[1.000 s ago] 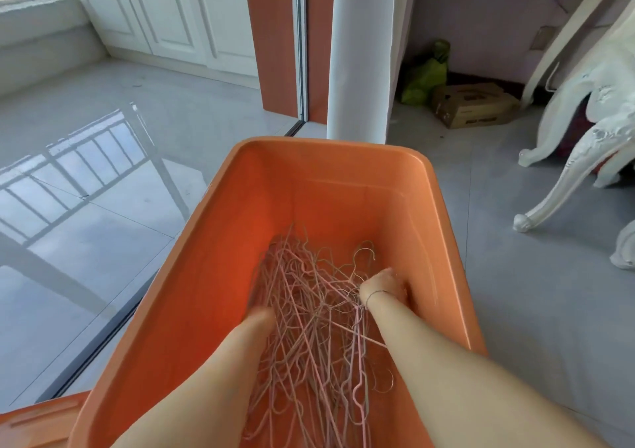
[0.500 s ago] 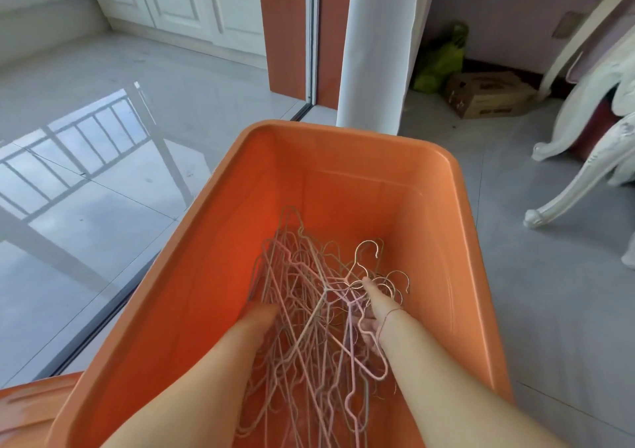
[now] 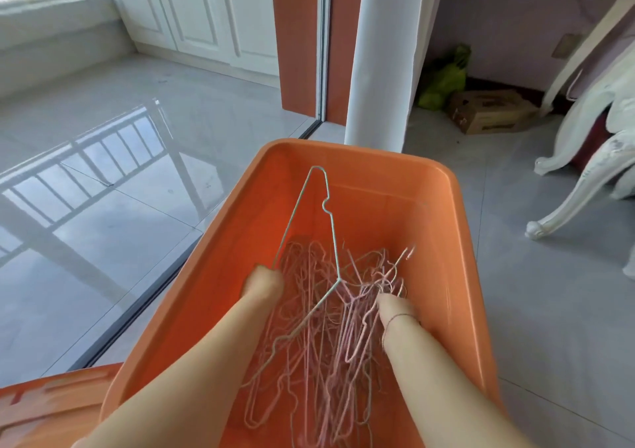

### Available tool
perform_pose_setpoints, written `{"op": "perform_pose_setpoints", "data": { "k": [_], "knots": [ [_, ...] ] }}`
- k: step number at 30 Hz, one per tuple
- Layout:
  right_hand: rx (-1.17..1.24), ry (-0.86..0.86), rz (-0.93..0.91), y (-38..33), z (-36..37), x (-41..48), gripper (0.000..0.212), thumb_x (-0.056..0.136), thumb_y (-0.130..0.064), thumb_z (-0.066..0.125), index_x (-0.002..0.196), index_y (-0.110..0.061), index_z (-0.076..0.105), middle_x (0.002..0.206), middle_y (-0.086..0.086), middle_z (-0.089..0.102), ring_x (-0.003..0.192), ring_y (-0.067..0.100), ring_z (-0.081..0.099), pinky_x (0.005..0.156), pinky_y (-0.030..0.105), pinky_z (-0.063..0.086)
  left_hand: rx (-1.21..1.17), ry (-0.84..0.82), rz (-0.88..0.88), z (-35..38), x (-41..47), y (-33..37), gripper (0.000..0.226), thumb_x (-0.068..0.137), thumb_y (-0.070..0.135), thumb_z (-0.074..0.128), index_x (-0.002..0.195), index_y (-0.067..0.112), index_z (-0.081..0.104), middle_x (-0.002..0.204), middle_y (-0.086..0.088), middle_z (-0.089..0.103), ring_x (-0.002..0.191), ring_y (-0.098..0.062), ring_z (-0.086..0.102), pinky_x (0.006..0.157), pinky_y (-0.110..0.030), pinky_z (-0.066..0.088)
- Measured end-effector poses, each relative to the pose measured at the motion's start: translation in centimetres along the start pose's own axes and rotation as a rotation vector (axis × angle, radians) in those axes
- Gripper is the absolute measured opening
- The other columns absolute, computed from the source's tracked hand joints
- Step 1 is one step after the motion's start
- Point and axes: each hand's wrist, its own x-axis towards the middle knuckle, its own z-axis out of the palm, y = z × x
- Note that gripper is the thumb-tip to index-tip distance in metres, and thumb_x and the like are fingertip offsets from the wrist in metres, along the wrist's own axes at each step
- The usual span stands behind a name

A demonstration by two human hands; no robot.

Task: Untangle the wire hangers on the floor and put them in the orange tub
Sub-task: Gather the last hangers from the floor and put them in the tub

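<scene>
Down inside the orange tub [image 3: 378, 207], the left hand [image 3: 263, 282] grips a grey hanger [image 3: 295, 214] tipped up from the pink pile [image 3: 326, 361] while the right hand [image 3: 393, 306] sits among the hooks [image 3: 391, 284], grip hidden, so yanking likely drags snagged neighbours along.

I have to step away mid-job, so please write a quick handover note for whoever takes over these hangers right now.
Left hand: grips one pale wire hanger, which is tilted up out of the pile.
Right hand: in the pink hanger tangle by the hooks; its grip is hidden.
Orange tub: holds every hanger in view.
Done: the hangers are in the tub.
Left: the pile is tangled; free the pale one, then the rest.
</scene>
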Motion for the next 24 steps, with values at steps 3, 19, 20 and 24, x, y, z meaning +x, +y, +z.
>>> {"op": "perform_pose_setpoints", "data": {
  "k": [3, 19, 20, 24],
  "knots": [
    [-0.118, 0.046, 0.136, 2.3, -0.1, 1.3, 0.037, 0.083, -0.017, 0.059, 0.106, 0.011, 0.057, 0.109, 0.016, 0.062, 0.096, 0.022, 0.058, 0.089, 0.031, 0.047, 0.170, -0.037, -0.075, 0.8, -0.6, -0.8, 0.053, 0.089, 0.033, 0.054, 0.132, 0.004, 0.044, 0.136, -0.018, 0.050, 0.127, -0.035, 0.047, 0.101, -0.038, 0.042],
    [0.371, -0.384, 0.147, 7.9, 2.5, 1.9, 0.059, 0.095, -0.055, 0.024, 0.123, -0.017, 0.059, 0.141, 0.008, 0.051, 0.125, 0.028, 0.052, 0.095, 0.036, 0.040, 0.088, -0.566, -0.168, 4.7, -1.5, -5.8, 0.062, 0.091, 0.038, 0.056, 0.142, 0.005, 0.040, 0.149, -0.014, 0.041, 0.137, -0.027, 0.039, 0.113, -0.038, 0.032],
    [0.364, -0.421, 0.136, 7.8, 2.4, 2.0, 0.057, 0.095, -0.055, 0.023, 0.115, -0.020, 0.063, 0.139, 0.007, 0.053, 0.119, 0.026, 0.056, 0.095, 0.036, 0.042, 0.052, -0.575, -0.184, 4.5, -1.4, -5.7, 0.061, 0.091, 0.039, 0.056, 0.140, 0.006, 0.043, 0.147, -0.013, 0.043, 0.137, -0.027, 0.039, 0.114, -0.038, 0.031],
    [0.392, -0.559, 0.159, 7.1, 2.3, 3.2, 0.055, 0.091, -0.061, 0.028, 0.099, -0.020, 0.065, 0.114, 0.004, 0.067, 0.093, 0.015, 0.065, 0.079, 0.033, 0.051, -0.090, -0.454, -0.206, 3.7, 0.1, -5.3, 0.056, 0.091, 0.041, 0.055, 0.129, -0.001, 0.055, 0.134, -0.019, 0.056, 0.124, -0.033, 0.053, 0.105, -0.040, 0.042]
  ]
}}
